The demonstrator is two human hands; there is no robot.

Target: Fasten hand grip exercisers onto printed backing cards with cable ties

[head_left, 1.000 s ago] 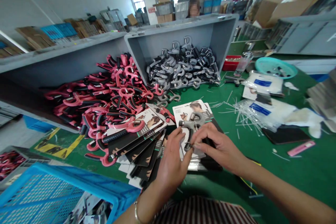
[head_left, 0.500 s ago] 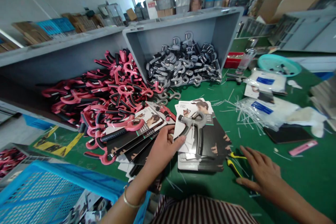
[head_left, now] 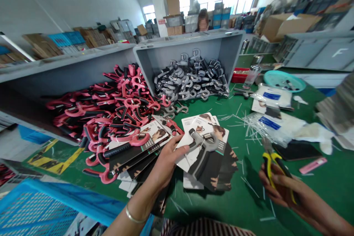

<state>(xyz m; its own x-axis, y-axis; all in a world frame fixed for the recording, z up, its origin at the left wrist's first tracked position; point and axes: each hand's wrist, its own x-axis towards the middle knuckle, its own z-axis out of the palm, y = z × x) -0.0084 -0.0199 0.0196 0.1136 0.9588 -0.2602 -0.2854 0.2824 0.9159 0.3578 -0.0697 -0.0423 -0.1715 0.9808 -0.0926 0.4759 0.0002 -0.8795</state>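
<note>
My left hand (head_left: pixel 165 160) pinches the left edge of a printed card (head_left: pixel 181 162), thumb on top and fingers hidden beneath. On this card lies a grey-and-black hand grip strengthener (head_left: pixel 206 149), with the thumb close to its handle. More such cards (head_left: pixel 225 177) are stacked underneath. In my right hand (head_left: pixel 290 190) is a pair of yellow-and-black pliers (head_left: pixel 267 166), jaws pointing up and away, raised above the green table (head_left: pixel 235 206). To the left of the card, red grip strengtheners rest on fanned black-and-white cards (head_left: pixel 129 158).
A grey bin (head_left: pixel 232 55) holds grey grips; another grey bin (head_left: pixel 69 57) spills red ones (head_left: pixel 110 103). White ties (head_left: pixel 253 125) are strewn at right, beside plastic bags (head_left: pixel 272 97), a pink cutter (head_left: pixel 312 166) and a turquoise dish (head_left: pixel 269 77). A blue crate (head_left: pixel 63 195) stands lower left.
My right hand has picked the pliers up off the table and lifted them. The card in my left hand has turned and tilted, with the grey grip on it. The view has tipped upward.
</note>
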